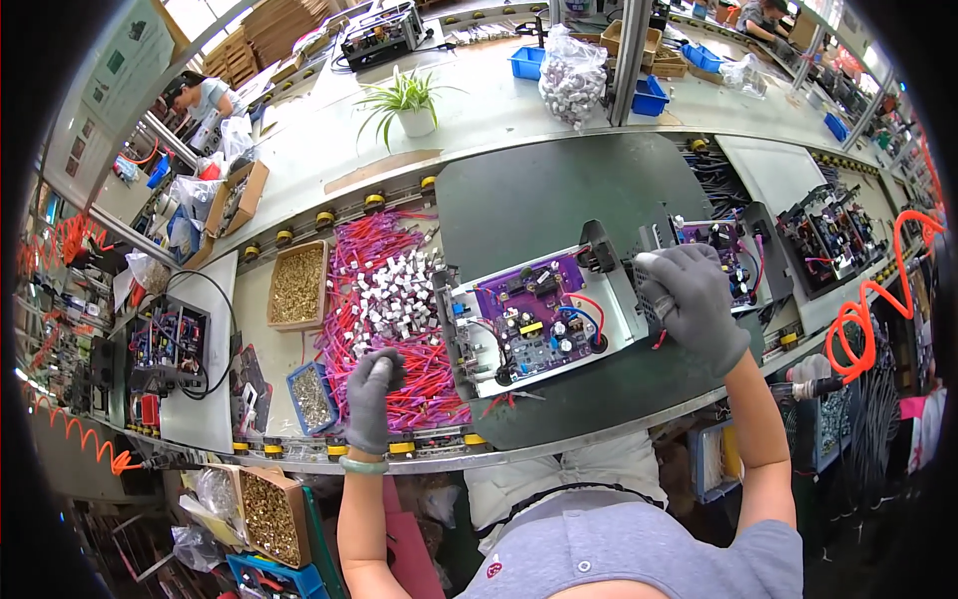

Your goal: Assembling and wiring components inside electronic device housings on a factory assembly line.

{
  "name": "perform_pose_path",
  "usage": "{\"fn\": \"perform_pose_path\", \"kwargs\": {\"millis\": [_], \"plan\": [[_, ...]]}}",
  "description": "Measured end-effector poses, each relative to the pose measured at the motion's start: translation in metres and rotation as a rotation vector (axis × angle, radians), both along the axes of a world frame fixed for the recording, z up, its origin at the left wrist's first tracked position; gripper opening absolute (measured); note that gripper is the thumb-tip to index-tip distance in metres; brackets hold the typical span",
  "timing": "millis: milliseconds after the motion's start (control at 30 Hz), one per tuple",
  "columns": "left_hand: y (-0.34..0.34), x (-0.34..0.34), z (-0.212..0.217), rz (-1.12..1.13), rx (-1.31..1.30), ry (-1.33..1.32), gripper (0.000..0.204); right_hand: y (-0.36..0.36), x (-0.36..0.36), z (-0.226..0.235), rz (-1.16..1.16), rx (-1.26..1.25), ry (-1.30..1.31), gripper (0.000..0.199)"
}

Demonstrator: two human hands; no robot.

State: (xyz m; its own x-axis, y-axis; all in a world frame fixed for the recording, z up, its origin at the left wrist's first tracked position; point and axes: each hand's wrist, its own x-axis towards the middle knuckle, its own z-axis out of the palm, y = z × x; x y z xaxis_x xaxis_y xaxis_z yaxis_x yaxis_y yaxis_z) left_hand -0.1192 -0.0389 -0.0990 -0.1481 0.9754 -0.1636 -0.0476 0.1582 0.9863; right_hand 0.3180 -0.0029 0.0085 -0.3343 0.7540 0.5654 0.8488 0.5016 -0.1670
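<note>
My left hand (369,404), in a grey glove, hovers at the near side of a heap of red and purple wires (424,384) with white connectors (389,299). Its fingers are curled in, and what they hold, if anything, is hidden. To its right an open metal chassis (621,324) lies on the dark green mat, a purple circuit board (534,290) inside it. At this chassis's right end is my right hand (694,304), gloved and closed, over the perforated panel of a second open chassis (768,290). Whatever it grips cannot be made out.
A cardboard box of small brass-coloured parts (297,288) and a blue bin of metal pieces (312,397) flank the wire heap. Pliers (514,399) lie before the first chassis. More units stand at left (170,344) and right (833,240). An orange coiled hose (853,334) hangs at right.
</note>
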Motion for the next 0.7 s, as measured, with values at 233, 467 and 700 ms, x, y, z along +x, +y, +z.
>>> {"fn": "perform_pose_path", "kwargs": {"millis": [233,467,700], "plan": [[-0.003,0.021,-0.019,-0.121,-0.079,-0.006,0.019,0.003,-0.008,-0.011,-0.027,0.039,-0.035,0.017],[-0.009,0.019,-0.052,-0.196,-0.190,0.088,0.018,-0.017,-0.025,-0.005,-0.030,-0.099,0.114,0.028],[0.017,0.004,-0.070,-0.122,-0.166,0.162,0.019,-0.023,-0.038,0.003,-0.036,-0.154,-0.089,0.038]]}}
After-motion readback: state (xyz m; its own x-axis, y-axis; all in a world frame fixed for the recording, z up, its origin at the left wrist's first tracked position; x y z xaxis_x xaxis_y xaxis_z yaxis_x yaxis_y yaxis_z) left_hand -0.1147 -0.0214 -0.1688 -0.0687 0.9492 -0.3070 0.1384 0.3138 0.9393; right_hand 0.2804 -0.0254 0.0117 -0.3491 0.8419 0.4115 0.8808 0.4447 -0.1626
